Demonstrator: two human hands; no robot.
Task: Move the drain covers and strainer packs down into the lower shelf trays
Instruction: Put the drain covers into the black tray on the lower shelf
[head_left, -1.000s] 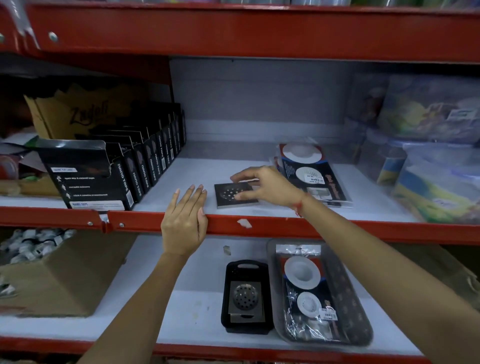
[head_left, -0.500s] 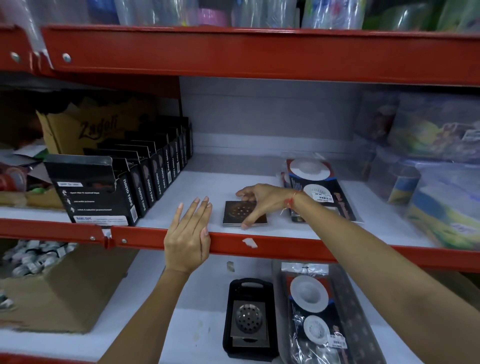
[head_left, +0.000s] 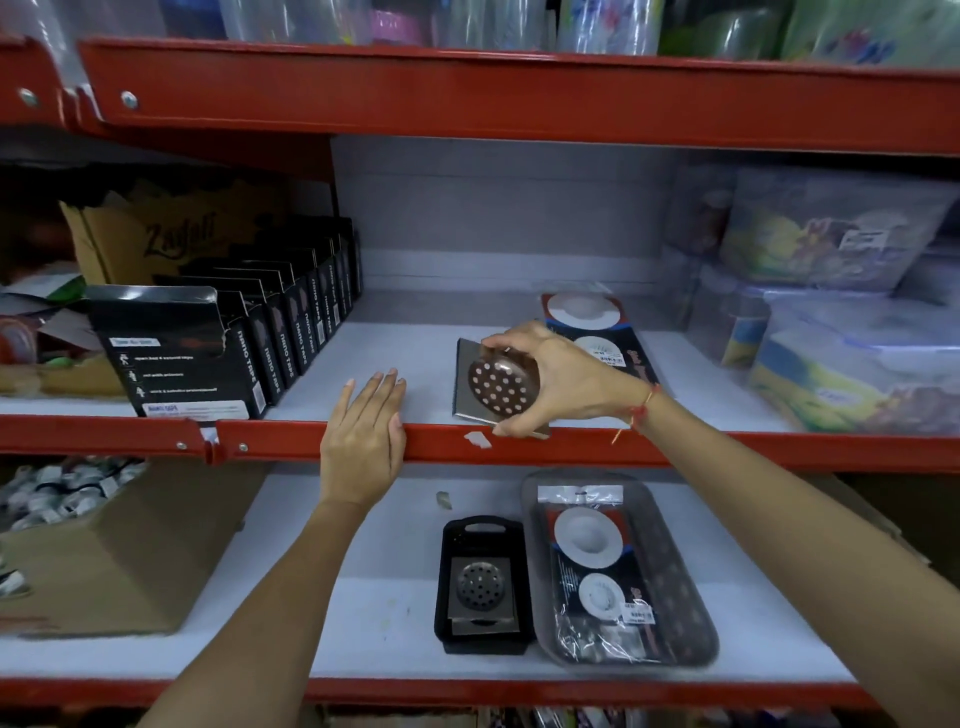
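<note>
Red steel shelving (head_left: 519, 104) with pale grey boards fills the head view. On the middle shelf the right hand (head_left: 558, 382) grips a square metal drain cover (head_left: 496, 387), fingers over its top edge and thumb under its lower corner, tilting the perforated round dome toward the camera at the shelf's front lip. The left hand (head_left: 363, 431) lies flat and empty, fingers straight, over the red front rail (head_left: 779, 449). Behind the right hand, a glossy strainer pack (head_left: 582, 312) lies partly hidden by the wrist.

On the lower shelf, a small black tray (head_left: 485, 584) holds drain covers, one domed cover on top. Just beside it, a longer grey tray (head_left: 618, 574) holds a cellophane pack with two white round strainers. Black tape boxes (head_left: 249, 348) stand in a row at left. Clear tubs (head_left: 841, 332) at right are blurred, as are the contents of a cardboard box (head_left: 109, 545) at lower left.
</note>
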